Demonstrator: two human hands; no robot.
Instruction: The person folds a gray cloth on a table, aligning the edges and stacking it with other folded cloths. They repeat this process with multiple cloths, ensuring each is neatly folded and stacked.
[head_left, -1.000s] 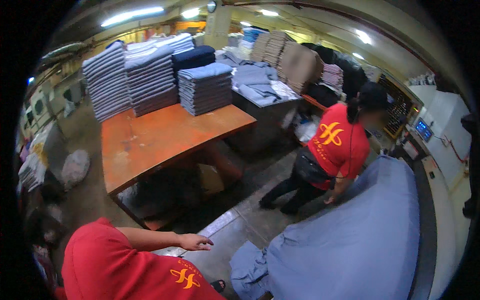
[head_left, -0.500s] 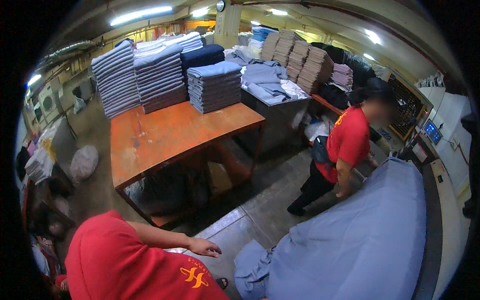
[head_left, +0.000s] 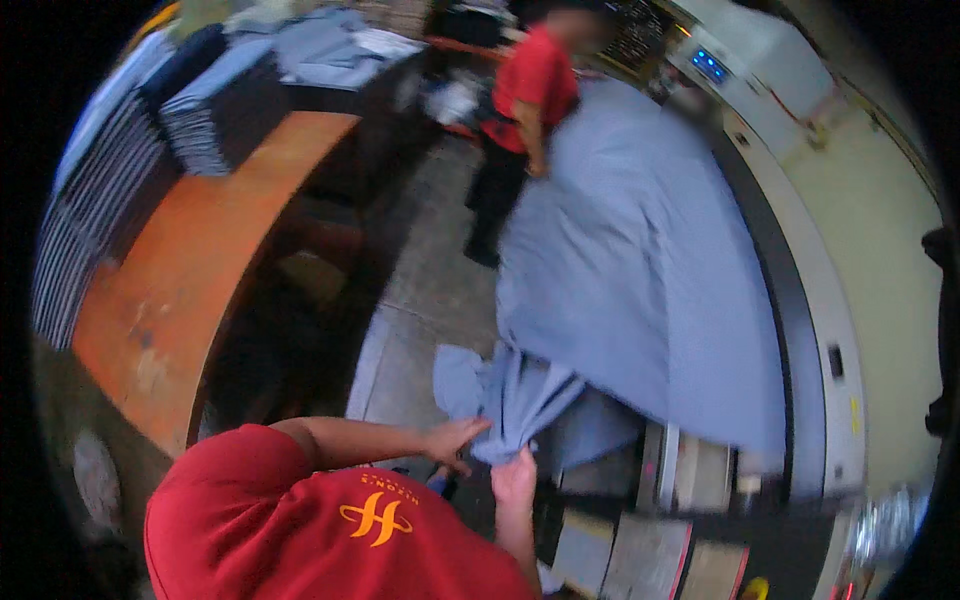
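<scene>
A large blue-grey sheet [head_left: 620, 250] drapes over the front of a long ironing machine [head_left: 790, 250]. Its near end is gathered into folds in front of me. My right hand [head_left: 515, 478] is closed on the bunched edge of this sheet. Just to the left, my left hand [head_left: 455, 440] meets the same bunch with thumb and fingers apart. A loose flap of the cloth hangs beyond my left hand. Some blur softens the fingers.
A co-worker in a red shirt [head_left: 540, 85] stands at the sheet's far side, one hand at its edge. On the left, an orange table [head_left: 180, 300] carries folded linen stacks [head_left: 215, 110]. A control screen [head_left: 710, 65] glows at the far right.
My view has swung down and right. My left hand has moved from open air to the sheet's near end. My right hand has come into view, gripping the gathered cloth.
</scene>
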